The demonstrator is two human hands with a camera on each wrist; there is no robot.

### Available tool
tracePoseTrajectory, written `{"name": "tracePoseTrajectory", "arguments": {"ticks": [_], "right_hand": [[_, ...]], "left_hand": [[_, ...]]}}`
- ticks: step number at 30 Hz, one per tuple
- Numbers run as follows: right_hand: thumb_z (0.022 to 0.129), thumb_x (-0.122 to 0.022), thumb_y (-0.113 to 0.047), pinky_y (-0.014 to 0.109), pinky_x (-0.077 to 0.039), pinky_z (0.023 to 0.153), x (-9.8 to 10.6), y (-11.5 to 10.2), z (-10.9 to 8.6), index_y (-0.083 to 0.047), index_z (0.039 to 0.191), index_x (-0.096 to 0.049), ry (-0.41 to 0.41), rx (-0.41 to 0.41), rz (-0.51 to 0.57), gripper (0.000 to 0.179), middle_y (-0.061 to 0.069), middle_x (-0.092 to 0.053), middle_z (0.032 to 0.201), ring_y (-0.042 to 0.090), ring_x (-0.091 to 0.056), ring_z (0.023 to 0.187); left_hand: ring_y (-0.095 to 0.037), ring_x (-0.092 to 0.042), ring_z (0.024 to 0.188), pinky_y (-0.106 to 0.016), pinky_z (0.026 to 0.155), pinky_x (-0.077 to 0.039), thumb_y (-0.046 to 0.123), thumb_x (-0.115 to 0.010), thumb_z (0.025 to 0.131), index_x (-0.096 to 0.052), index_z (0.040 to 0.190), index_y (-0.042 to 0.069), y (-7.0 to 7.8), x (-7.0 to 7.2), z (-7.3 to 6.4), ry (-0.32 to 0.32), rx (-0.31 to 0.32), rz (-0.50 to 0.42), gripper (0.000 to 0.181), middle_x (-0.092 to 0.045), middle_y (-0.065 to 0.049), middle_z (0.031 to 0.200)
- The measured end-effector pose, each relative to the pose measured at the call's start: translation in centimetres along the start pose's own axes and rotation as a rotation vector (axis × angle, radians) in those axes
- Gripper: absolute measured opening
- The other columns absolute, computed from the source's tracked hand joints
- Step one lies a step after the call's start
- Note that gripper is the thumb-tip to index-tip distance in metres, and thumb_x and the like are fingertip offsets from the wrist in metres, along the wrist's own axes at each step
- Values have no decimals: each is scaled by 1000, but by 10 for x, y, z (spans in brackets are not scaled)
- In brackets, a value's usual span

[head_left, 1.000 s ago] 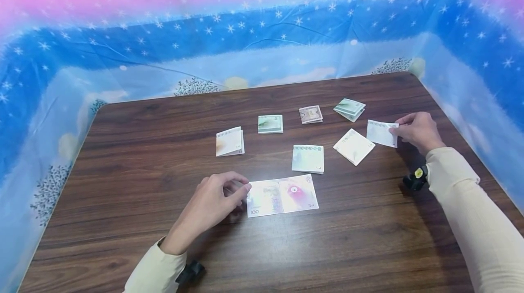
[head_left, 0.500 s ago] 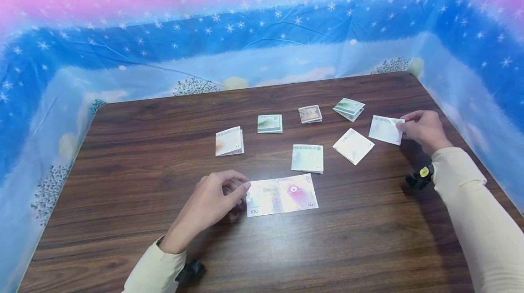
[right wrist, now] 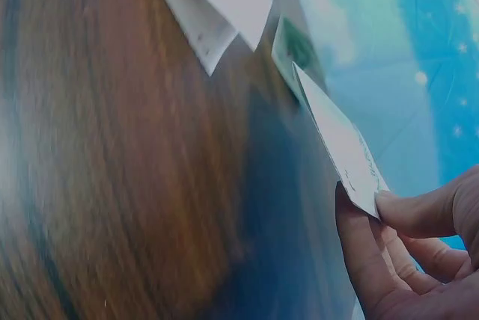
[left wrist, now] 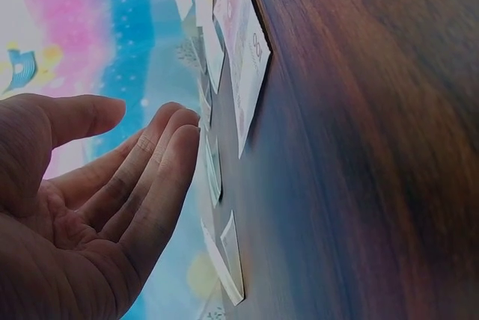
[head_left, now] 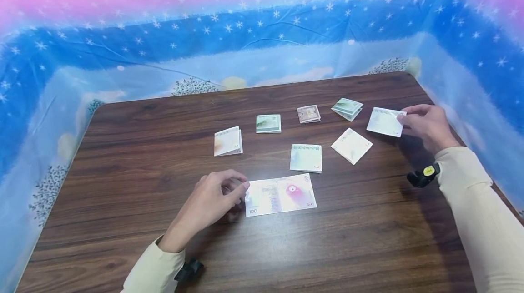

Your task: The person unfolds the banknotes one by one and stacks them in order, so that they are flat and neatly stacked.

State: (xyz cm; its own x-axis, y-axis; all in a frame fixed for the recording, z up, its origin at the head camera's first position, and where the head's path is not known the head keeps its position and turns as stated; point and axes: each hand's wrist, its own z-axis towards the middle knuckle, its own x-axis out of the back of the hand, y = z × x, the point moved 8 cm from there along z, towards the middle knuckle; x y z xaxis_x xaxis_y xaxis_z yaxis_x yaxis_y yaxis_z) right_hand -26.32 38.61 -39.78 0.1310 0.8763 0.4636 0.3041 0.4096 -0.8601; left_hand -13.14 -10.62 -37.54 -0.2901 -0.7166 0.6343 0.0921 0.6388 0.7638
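Observation:
At the far right of the head view my right hand pinches a pale folded banknote by its right edge. Thumb and fingers grip its corner in the right wrist view, with the note tilted over the wood. My left hand lies at the left end of an unfolded pinkish 100 banknote. The left wrist view shows this hand with thumb and fingers apart and nothing between them. A cream folded banknote and a pale green one lie between the hands.
Along the back of the dark wooden table lie a green folded banknote, a brown one and another green one. A yellowish folded banknote is at the left. A patterned cloth surrounds the table.
My right hand has moved right and a little farther back with the pinched banknote, away from the cream one. The left hand and the other banknotes have stayed in place.

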Motion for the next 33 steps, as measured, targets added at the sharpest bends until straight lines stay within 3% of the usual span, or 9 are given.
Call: {"name": "tracePoseTrajectory", "arguments": {"ticks": [4,8,19,27,33], "right_hand": [[98,-67,-17,30,-59,78,-7,-9,-5,5,127,-53,0,22,11,40,-10,-62,88,3,-68,77],[98,-67,-18,31,-59,79,-18,-18,-12,5,130,-53,-17,43,-6,42,-13,-63,85,4,-67,78],[97,-67,-10,29,-59,77,-58,-35,-32,14,133,-48,-176,79,111,47,-9,-69,87,8,-70,82],[97,-69,-10,28,-59,78,-91,-52,-53,13,128,-52,-278,99,114,42,-8,-69,89,7,-70,82],[95,-72,-15,29,-59,77,-114,-62,-67,9,126,-55,-326,107,51,42,-2,-70,97,11,-70,84]], "left_hand": [[-15,-69,68,-33,62,-52,22,-67,99,-73,110,12,0,0,0,5,2,-1,16,-73,3,79],[-15,-69,67,-32,61,-51,21,-67,99,-73,109,12,0,1,0,11,6,-4,16,-73,3,79],[-16,-69,65,-32,59,-52,23,-66,99,-73,111,12,-1,0,-1,3,14,-20,18,-73,1,81],[-13,-70,71,-33,64,-53,23,-68,98,-74,111,12,3,-1,0,13,-1,-17,18,-75,1,84],[-6,-68,74,-34,73,-54,23,-69,97,-74,110,13,9,-2,1,30,-34,-9,18,-74,4,85]]}}
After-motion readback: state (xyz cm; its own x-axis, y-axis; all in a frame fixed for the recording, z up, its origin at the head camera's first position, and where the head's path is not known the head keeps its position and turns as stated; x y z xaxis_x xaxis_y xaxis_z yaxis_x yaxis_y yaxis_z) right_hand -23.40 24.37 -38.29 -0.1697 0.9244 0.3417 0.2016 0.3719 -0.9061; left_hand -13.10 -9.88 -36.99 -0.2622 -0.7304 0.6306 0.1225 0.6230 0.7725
